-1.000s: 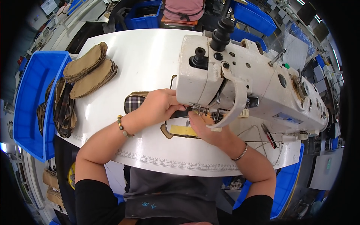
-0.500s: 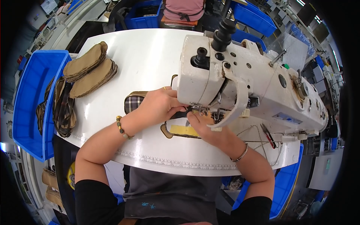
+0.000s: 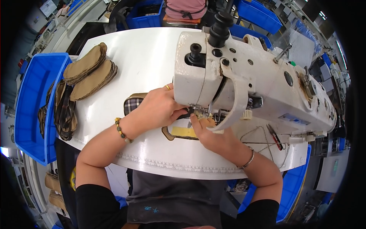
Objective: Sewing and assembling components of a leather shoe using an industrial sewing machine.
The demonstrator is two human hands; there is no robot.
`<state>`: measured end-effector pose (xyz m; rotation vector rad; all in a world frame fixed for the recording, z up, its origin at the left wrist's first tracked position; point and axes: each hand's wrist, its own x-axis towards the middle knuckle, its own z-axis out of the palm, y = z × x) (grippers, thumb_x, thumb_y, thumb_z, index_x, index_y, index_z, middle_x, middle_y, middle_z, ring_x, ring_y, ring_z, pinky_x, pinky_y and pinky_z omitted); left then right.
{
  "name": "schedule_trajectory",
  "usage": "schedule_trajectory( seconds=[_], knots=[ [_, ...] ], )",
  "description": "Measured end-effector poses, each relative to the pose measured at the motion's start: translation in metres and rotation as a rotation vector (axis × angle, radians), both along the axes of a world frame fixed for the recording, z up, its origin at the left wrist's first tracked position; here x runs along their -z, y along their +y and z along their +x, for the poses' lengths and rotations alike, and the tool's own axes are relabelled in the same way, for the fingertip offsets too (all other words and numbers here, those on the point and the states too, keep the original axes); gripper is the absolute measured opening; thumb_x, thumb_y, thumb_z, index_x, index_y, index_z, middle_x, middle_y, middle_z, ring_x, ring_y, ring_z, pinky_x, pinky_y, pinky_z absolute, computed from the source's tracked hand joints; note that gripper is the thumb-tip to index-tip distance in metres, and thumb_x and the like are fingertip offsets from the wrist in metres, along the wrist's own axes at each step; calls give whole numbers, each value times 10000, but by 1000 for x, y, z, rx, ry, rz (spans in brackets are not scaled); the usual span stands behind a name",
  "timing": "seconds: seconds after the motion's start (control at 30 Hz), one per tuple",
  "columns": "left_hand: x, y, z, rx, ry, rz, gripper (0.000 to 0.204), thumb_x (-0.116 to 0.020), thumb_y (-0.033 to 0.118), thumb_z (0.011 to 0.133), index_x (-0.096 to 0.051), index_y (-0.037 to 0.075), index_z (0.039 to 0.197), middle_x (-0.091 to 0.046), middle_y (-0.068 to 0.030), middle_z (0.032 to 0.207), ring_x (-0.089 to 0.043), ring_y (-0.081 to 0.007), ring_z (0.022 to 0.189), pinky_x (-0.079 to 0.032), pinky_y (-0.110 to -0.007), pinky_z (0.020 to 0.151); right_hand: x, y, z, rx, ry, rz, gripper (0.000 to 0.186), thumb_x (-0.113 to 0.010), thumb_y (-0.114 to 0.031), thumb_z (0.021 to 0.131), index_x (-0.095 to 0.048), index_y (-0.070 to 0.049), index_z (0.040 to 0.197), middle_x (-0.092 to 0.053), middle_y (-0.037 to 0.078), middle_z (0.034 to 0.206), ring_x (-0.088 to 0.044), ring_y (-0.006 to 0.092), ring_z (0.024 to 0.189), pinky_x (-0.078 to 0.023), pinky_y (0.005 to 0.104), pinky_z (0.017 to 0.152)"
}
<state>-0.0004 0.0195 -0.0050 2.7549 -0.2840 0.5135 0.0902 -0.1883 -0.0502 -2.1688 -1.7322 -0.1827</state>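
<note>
Under the head of a white sewing machine (image 3: pixel 192 72), both hands are at a dark fabric strip (image 3: pixel 186 115) beside the needle area. My left hand (image 3: pixel 156 107) pinches the strip between thumb and bent fingers. From the other side, my right hand (image 3: pixel 215 133) holds the work close to the presser foot, its fingertips partly hidden by the machine. A yellow strip (image 3: pixel 183 132) lies on the khaki-edged work (image 3: pixel 166 133) just below the hands. Next to my left wrist rests a plaid fabric piece (image 3: pixel 132 104) with a khaki edge, partly covered by my hand.
Two stacks of khaki sole-shaped pieces (image 3: pixel 93 80) lie on the white table (image 3: pixel 141 49) at left. Plaid pieces (image 3: pixel 65 110) hang over a blue bin (image 3: pixel 28 103). Red-handled snips (image 3: pixel 275 137) and loose thread lie at right. A person in pink (image 3: pixel 186 8) sits beyond.
The view has shifted slightly, so the machine appears a little further left. Both hands stay at the strip by the needle; my right forearm has swung slightly outward.
</note>
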Motion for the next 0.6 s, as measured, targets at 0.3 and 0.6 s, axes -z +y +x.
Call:
schedule_trajectory(
  seconds=[0.3,0.6],
  knots=[
    [0,-1,7,-21,-16,-5,216,-788,207,749,-752,138,950,-690,-60,959,-664,-280,926,-566,-376,675,-6,6,4,40,290,248,155,-626,-139,909,-696,-7,868,-695,158,742,-690,329,694,-531,400,588],
    [0,0,11,-17,-35,27,204,-762,223,781,-743,126,960,-686,-64,966,-664,-279,924,-566,-374,674,-4,4,3,89,319,245,137,-652,-128,892,-691,0,864,-693,170,750,-690,340,705,-532,405,592]
  ],
)
